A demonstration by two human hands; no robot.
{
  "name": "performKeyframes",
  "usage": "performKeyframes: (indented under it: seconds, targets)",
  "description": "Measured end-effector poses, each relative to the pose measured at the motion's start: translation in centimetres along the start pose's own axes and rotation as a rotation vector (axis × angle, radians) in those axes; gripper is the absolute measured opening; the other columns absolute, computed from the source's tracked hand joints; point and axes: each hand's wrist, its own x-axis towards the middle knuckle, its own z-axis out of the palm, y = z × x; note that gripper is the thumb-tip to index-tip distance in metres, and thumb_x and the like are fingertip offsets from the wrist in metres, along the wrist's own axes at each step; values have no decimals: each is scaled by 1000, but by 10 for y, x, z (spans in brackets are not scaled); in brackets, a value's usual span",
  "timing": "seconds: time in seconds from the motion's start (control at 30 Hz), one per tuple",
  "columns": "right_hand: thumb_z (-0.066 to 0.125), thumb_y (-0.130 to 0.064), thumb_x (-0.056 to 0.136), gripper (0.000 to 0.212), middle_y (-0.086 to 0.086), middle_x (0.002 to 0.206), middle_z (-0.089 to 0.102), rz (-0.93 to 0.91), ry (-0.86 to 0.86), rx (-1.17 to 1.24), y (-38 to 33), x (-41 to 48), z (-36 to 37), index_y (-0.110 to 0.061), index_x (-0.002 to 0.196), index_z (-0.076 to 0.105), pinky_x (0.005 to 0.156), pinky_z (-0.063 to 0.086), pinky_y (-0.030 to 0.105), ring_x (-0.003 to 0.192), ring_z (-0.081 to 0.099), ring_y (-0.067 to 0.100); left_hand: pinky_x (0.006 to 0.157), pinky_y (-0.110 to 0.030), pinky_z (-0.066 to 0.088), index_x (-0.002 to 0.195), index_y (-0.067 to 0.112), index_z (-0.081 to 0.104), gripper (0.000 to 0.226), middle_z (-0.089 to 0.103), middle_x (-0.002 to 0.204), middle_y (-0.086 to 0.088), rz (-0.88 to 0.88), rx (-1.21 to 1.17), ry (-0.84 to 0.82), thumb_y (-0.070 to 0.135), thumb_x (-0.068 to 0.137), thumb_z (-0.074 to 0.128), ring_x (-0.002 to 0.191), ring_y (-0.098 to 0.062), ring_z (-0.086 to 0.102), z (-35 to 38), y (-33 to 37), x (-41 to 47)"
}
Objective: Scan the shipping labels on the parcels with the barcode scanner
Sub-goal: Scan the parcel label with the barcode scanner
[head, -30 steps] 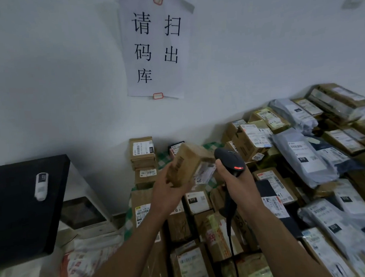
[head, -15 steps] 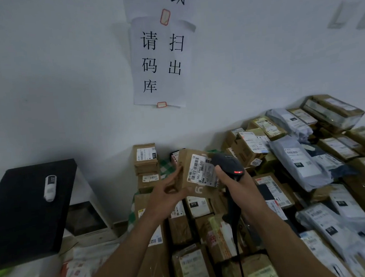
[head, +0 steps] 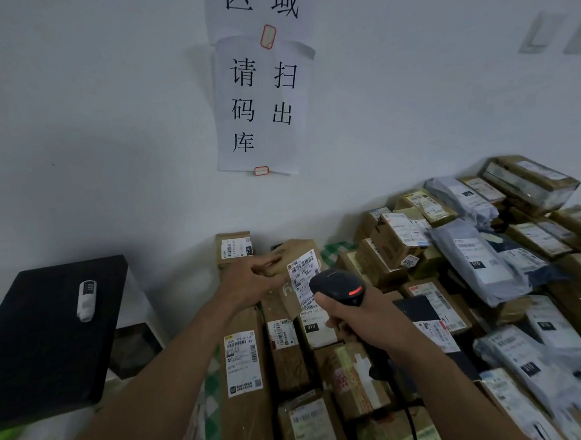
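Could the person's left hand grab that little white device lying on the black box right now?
Probably not at once: the left hand grips a small brown cardboard parcel. Once that is set down, the white stick-shaped device lies uncovered on the black flat-topped box, nothing visibly between.

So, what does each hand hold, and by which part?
The left hand grips a small cardboard parcel by its left end; the right hand holds the barcode scanner by its handle.
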Motion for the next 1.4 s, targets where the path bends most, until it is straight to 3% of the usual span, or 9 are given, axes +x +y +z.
performKeyframes:
  seconds: [0.1,0.27,0.73,0.83,0.97,1.07,1.13,1.27,1.4]
  targets:
    - [73,-35,95,26,-10,73,72,10,-20,-10,0,2,2,-24,118,68,55,50,16,59,63,1,83,-26,59,135,43,62,55,69,122,6,-1,10,-12,41,83,82,102,-8,67,-1,-4,3]
    - [74,-46,92,32,-5,72,72,41,-14,-38,3,4,1,-23,113,69,60,52,20,64,66,6,78,-20,51,137,35,63,57,66,123,8,-2,14,-23,40,83,82,108,-11,65,0,-11,4]
    - [75,-48,91,25,0,79,75,33,-47,-6,11,16,-8,-32,110,70,66,53,26,69,69,13,68,-6,43,138,38,61,55,65,121,15,-36,-10,-5,36,87,80,98,7,59,6,-20,12]
    - [75,-44,92,26,-1,94,79,22,25,61,16,20,-19,-38,117,70,63,54,24,71,71,10,74,-13,48,144,40,55,62,65,113,23,-103,-136,37,33,87,79,103,1,63,14,-25,17]
    - [76,-50,88,29,-7,99,79,32,170,119,20,35,-43,-41,115,71,63,55,25,76,72,6,94,-35,55,158,37,34,94,54,142,9,-232,-299,26,39,79,84,120,-15,59,29,-15,29]
    - [75,-48,90,25,-4,91,78,61,188,133,22,50,-58,-37,113,69,58,52,24,64,68,7,87,-28,51,151,32,40,75,58,123,13,-264,-295,-8,25,87,79,106,-13,60,53,-5,42]
    - [76,-47,90,25,-2,85,76,82,201,153,26,61,-66,-35,112,70,58,52,25,65,68,11,89,-30,49,131,31,48,56,62,120,14,-326,-303,-27,20,86,80,105,-13,62,76,-7,59]
    - [77,-50,87,27,-2,84,79,143,210,167,43,83,-76,-36,109,71,69,57,36,71,71,18,84,-32,54,136,26,59,74,71,122,6,-444,-242,-65,43,70,87,105,-15,67,128,-27,90]
    - [77,-48,88,28,-2,97,79,167,209,207,59,100,-84,-35,112,69,83,62,40,92,76,26,103,-43,49,148,38,38,116,56,144,-1,-520,-227,-30,74,49,85,128,-28,56,176,-46,115]
